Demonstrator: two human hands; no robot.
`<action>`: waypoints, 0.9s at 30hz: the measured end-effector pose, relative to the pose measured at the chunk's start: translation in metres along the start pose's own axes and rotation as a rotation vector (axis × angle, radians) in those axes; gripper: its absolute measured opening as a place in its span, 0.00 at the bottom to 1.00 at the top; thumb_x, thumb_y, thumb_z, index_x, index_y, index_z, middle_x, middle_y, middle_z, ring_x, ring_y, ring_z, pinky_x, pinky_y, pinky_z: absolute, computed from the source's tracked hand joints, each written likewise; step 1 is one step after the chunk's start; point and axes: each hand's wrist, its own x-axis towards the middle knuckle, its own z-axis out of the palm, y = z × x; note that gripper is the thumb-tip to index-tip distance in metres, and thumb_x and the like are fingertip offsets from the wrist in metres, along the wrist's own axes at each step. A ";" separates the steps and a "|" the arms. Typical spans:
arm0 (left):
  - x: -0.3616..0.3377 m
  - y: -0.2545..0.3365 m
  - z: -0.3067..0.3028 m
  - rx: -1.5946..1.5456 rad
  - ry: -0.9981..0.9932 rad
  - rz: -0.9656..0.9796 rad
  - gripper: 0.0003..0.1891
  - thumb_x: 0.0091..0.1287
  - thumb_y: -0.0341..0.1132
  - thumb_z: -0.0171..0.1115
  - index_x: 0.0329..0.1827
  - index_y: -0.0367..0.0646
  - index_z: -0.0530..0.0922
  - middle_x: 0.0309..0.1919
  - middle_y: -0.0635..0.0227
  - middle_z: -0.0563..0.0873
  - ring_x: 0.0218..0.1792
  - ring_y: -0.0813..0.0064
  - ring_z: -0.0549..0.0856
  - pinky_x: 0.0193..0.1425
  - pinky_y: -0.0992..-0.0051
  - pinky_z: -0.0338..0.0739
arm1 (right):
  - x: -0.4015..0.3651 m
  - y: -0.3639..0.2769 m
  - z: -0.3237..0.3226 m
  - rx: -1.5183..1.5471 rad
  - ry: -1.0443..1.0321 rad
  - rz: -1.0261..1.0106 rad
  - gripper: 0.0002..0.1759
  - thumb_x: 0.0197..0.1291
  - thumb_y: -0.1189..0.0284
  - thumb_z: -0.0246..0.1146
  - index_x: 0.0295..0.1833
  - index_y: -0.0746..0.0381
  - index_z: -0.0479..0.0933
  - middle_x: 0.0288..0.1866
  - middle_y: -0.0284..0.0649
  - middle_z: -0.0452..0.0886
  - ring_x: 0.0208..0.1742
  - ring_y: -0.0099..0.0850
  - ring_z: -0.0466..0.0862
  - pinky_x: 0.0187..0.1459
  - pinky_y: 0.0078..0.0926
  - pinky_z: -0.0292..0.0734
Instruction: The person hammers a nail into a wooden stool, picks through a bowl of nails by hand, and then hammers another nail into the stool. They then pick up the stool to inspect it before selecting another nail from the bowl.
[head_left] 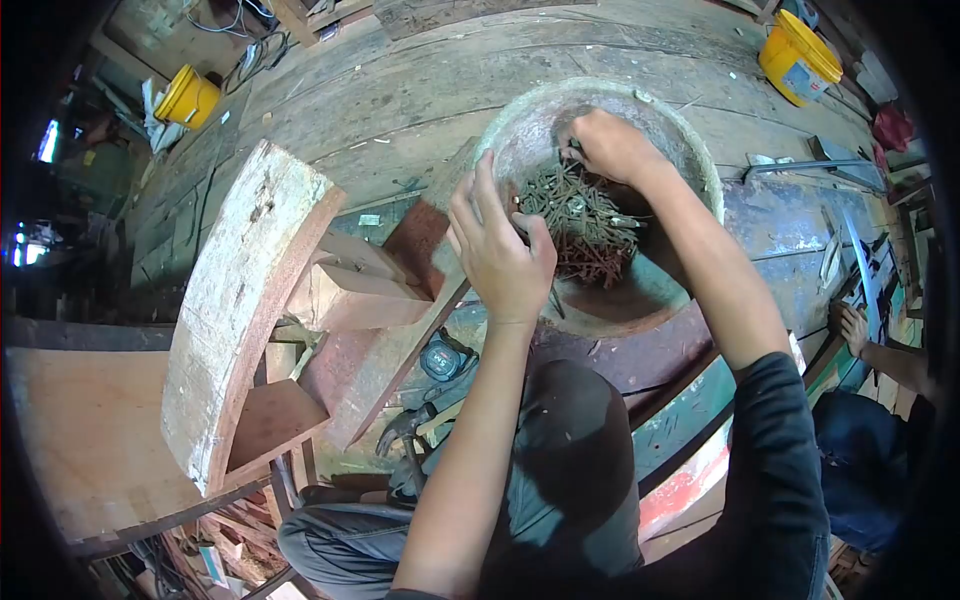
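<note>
- Your right hand (pixel 612 145) is at the far side of the basin (pixel 700 170), fingertips pinched on a few nails (pixel 585 225).
- Your left hand (pixel 500 255) is over the basin's near-left rim, fingers curled, back to the camera; I cannot tell whether it grips anything.
- The nails lie heaped inside the basin.
- A hammer (pixel 400 430) and a tape measure (pixel 440 358) lie near the basin, on its near-left side.
- Another person's hand (pixel 850 325) is right of the basin.
</note>
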 end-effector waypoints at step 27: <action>-0.023 -0.013 -0.014 0.012 0.018 0.073 0.39 0.57 0.24 0.56 0.77 0.37 0.64 0.65 0.49 0.75 0.68 0.49 0.73 0.74 0.53 0.63 | -0.036 -0.031 -0.009 0.121 -0.121 0.116 0.24 0.57 0.83 0.56 0.58 0.59 0.85 0.53 0.60 0.86 0.58 0.54 0.86 0.60 0.46 0.81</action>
